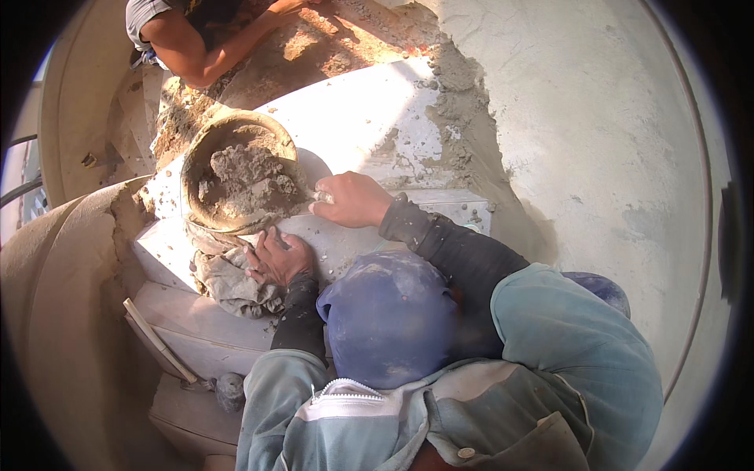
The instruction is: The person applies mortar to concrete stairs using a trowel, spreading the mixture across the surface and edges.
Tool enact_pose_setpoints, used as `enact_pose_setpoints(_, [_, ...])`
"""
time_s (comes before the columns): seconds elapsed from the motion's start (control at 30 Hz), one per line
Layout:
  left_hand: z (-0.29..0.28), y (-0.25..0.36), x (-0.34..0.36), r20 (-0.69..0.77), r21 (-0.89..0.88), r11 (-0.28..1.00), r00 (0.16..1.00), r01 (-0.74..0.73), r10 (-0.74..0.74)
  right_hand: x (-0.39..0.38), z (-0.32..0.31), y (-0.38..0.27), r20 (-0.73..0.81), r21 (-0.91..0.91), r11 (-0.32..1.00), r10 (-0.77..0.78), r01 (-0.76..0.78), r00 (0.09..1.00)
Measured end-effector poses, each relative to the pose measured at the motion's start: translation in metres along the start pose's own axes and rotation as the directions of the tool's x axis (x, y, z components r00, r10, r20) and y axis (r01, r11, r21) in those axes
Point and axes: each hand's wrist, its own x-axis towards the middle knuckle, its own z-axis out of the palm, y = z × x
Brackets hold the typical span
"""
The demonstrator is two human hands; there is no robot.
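Note:
A round bucket [194,188], its rim coated in dried mortar, is tilted toward me on the white steps. Lumpy grey-brown mortar [247,174] fills much of it. At its right rim, my right hand [351,200] is closed round a mortar-crusted tool that looks like a trowel [323,196]; its far end is hard to make out against the bucket. My left hand [280,257] lies with fingers spread at the bucket's near lower side, touching a crumpled, dirty grey cloth [236,281]. Neither palm shows.
Another person's arm [206,59] reaches over rubble and soil [302,59] at the far left. Wet mortar [471,125] runs along the right wall [597,133]. A curved wall [59,290] bounds the left. My blue-clad knee [389,318] is close below my hands. A thin strip [161,341] leans on lower steps.

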Motion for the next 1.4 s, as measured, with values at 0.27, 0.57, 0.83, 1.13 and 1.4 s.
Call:
enact_pose_setpoints(0.27, [-0.015,0.006,0.003,0.040,0.036,0.999,0.999,0.017,-0.018,-0.083,-0.094,0.135,0.485,0.667,0.384,0.426,-0.638,0.764])
enact_pose_setpoints(0.57, [-0.026,0.006,0.007,0.017,0.062,0.998,1.000,-0.009,0.008,-0.129,-0.186,0.174,-0.074,0.603,0.562,0.746,-0.566,0.661])
enact_pose_setpoints(0.83, [-0.022,0.018,0.002,0.029,0.096,0.995,1.000,0.003,-0.005,-0.118,-0.079,0.274,-0.214,0.534,0.628,0.749,-0.566,0.627])
enact_pose_setpoints(1.13, [-0.004,0.014,-0.002,-0.063,0.142,0.990,0.998,-0.001,0.010,-0.097,-0.079,0.344,-0.311,0.096,0.605,0.772,-0.790,0.554])
enact_pose_setpoints(1.4, [-0.005,0.013,-0.001,-0.056,0.186,0.982,0.998,-0.022,0.033,-0.094,-0.071,0.314,-0.568,0.275,0.634,0.713,-0.723,0.410])
